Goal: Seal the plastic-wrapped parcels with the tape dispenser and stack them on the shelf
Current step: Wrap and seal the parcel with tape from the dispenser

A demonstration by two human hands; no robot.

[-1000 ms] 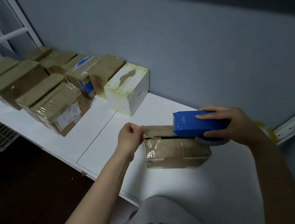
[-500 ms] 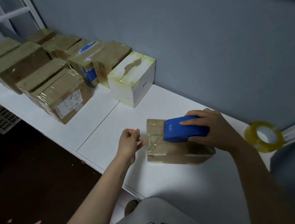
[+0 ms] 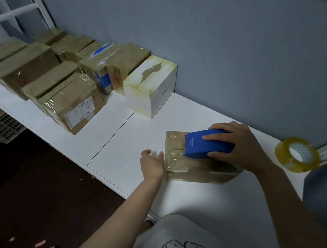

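- Dim, cool light; the white shelf (image 3: 106, 135) was brightest.
- The floor (image 3: 43, 190) lay in shadow.
- The tape roll (image 3: 283, 150) was motion-blurred; edges bowed.

hands (image 3: 193, 157), tape dispenser (image 3: 207, 143) on parcel (image 3: 192, 168)

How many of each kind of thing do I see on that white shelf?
Brown boxes: 10, the back ones hard to separate
White box: 1
Blue tape dispenser: 1
Tape roll: 1
Total: 13
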